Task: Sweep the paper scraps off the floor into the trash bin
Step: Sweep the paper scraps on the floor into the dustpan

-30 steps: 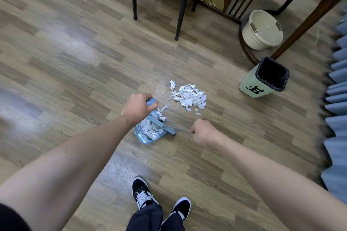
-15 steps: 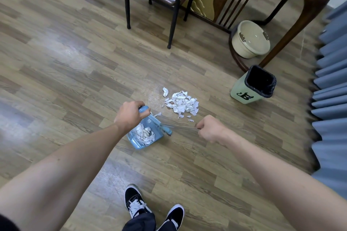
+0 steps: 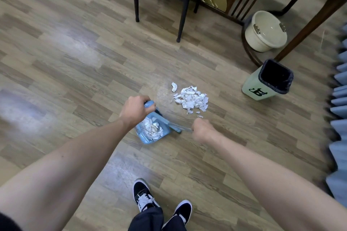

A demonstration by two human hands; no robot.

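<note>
A heap of white paper scraps (image 3: 191, 98) lies on the wood-look floor, with a few loose bits near my right hand. My left hand (image 3: 135, 110) grips the handle of a small blue dustpan (image 3: 148, 136), which holds several scraps. My right hand (image 3: 203, 130) grips the thin handle of a small blue brush (image 3: 171, 124), whose head lies across the dustpan's mouth. The pale green trash bin (image 3: 257, 88), lined with a black bag, stands to the right of the heap.
A dark chair's legs (image 3: 181, 17) and a wooden table's curved base (image 3: 249, 54) stand beyond the heap. A cream bucket (image 3: 266, 32) sits under the table. Blue pleated fabric (image 3: 339, 110) runs along the right edge. My shoes (image 3: 144, 197) are at the bottom.
The brush has stayed at the dustpan's mouth while both hands shifted slightly; the camera view has moved, and the heap on the floor looks unchanged.
</note>
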